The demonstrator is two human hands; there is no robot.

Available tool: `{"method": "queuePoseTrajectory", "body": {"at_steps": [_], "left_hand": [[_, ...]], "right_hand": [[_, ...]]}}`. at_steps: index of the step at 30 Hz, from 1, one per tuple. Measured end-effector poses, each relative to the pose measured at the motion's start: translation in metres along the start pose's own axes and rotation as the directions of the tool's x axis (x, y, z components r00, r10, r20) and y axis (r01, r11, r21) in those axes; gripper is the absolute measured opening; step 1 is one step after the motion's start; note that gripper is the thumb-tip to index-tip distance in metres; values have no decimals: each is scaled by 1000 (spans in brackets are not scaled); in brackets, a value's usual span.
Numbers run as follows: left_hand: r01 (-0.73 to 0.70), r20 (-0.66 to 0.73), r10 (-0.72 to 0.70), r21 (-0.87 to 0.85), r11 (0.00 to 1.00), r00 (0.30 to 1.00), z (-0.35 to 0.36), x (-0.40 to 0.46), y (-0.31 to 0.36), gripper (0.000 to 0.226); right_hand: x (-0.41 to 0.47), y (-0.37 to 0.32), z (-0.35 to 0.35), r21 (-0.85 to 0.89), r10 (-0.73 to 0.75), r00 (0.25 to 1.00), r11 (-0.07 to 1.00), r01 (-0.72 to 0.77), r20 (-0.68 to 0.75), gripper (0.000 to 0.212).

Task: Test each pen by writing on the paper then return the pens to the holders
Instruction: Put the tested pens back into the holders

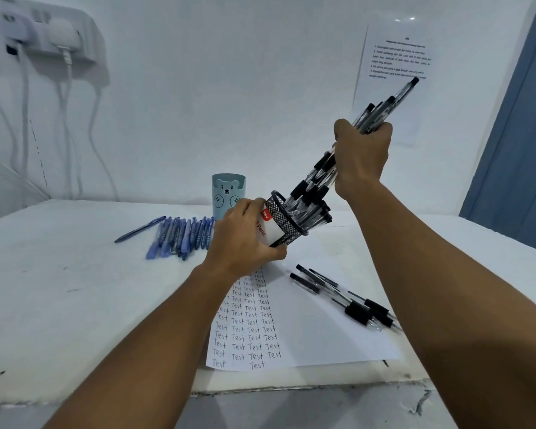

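- The left hand grasps the black mesh holder by its body and holds it tilted in the air, above the far end of the paper, with the mouth pointing up and to the right.
- The right hand is closed around a thick bundle of black pens; their lower ends are inside the mouth of the mesh holder, and their upper ends stick out above the fist.
- The paper lies near the front edge of the table and carries columns of the word "Test" on its left part.
- Some loose black pens lie across the right edge of the paper, under the right forearm.
- A row of blue pens lies to the left of the left hand, toward the back of the table.
- The light blue bear holder stands upright at the back edge, just behind the left hand.
- On the wall behind, a printed sheet hangs at the right, and a socket with cables is at the left.
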State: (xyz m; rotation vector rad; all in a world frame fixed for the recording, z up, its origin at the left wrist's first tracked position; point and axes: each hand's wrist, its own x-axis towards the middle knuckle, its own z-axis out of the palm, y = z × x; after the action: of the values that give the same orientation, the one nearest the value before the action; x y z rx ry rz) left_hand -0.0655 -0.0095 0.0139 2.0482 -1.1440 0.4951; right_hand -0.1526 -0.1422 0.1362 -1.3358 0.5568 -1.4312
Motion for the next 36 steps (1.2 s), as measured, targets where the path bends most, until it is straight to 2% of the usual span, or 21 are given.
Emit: {"method": "queuePoseTrajectory", "body": {"at_steps": [11, 15, 20, 25, 31, 36], "left_hand": [[-7, 0, 7, 3, 1000, 1000, 0, -1, 0, 92], [-18, 2, 18, -5, 1000, 1000, 2, 1, -4, 85], [-16, -1, 16, 4, 1000, 1000, 2, 2, -4, 84], [-18, -4, 18, 28, 999, 1000, 3, 2, -3, 90], [-8, -21, 8, 21, 1000, 1000, 4, 2, -4, 87], [-11, -16, 12, 41, 999, 1000, 5, 3, -3, 87]], "right_hand": [[-12, 21, 12, 72, -77, 990, 995, 69, 121, 26], [-14, 27, 19, 66, -67, 986, 996, 58, 155, 27], [-11, 29, 22, -15, -84, 954, 996, 93, 288, 42], [-5, 32, 20, -70, -35, 931, 995, 65, 364, 47], [0, 35, 19, -26, -12, 916, 999, 25, 401, 76], [-1, 35, 16, -41, 38, 904, 999, -23, 426, 84]]}}
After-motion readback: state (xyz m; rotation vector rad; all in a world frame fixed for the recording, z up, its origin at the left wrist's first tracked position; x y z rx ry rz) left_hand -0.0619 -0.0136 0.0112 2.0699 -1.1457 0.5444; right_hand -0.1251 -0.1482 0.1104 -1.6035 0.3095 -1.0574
